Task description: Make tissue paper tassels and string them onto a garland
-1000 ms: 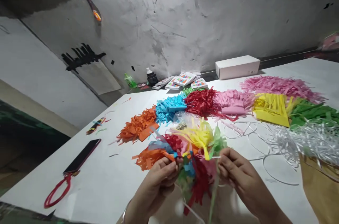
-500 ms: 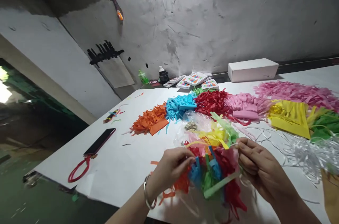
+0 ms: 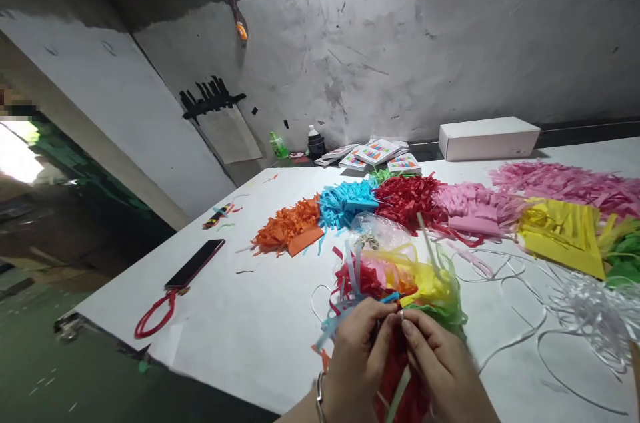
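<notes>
Multicoloured paper fringe bundle [image 3: 395, 283] sits low over the counter [image 3: 240, 316]; our left hand [image 3: 357, 349] and right hand [image 3: 440, 369] pinch it together with closed fingers, so the strands stay gathered.

Rough grey plastered wall [image 3: 425, 43] behind a white tabletop [image 3: 240, 316]. Dim green floor [image 3: 60, 369] at left. Daylight from far left.

A phone [image 3: 195, 263] lies left of paper piles [image 3: 350, 206]; a box [image 3: 487, 138] behind them.
</notes>
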The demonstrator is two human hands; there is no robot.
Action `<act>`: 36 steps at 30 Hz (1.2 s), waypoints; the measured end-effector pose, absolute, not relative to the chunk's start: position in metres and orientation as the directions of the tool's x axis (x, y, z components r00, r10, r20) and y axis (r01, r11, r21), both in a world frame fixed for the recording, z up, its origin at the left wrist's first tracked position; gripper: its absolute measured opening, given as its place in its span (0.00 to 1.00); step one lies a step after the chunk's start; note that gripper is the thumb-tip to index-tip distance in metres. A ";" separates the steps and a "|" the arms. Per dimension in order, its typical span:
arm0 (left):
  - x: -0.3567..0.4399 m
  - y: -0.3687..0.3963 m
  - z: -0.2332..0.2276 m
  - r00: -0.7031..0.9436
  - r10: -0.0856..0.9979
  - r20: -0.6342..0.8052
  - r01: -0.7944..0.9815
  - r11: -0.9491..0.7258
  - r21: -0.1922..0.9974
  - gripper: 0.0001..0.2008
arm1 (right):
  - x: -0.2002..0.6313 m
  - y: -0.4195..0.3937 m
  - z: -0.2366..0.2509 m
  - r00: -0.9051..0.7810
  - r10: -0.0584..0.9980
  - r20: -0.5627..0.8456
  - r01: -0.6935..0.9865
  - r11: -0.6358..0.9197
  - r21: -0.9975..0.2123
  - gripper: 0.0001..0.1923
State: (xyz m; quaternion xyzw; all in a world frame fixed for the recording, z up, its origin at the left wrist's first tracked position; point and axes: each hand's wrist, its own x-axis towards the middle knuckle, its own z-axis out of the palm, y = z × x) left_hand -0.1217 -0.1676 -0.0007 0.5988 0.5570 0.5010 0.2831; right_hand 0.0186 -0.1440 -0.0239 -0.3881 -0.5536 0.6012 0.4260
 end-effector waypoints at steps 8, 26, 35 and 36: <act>-0.121 -0.203 -0.052 -0.059 0.972 0.227 0.412 -0.183 0.893 0.10 | 0.005 -0.143 -0.041 -0.628 0.741 -0.237 -0.429 -0.584 -0.689 0.20; -0.174 -0.166 0.096 0.539 0.823 0.181 0.463 -0.468 0.753 0.11 | 0.046 -0.137 -0.011 -0.767 0.639 0.060 -0.019 0.071 -0.997 0.24; -0.161 -0.137 0.044 0.774 0.603 0.192 0.350 -0.661 0.664 0.09 | 0.062 -0.145 -0.023 -0.770 0.633 -0.077 -0.112 -0.253 -0.961 0.24; -0.161 -0.136 0.042 0.781 0.594 0.192 0.360 -0.681 0.638 0.09 | 0.061 -0.146 -0.024 -0.761 0.647 -0.049 -0.139 -0.236 -0.962 0.24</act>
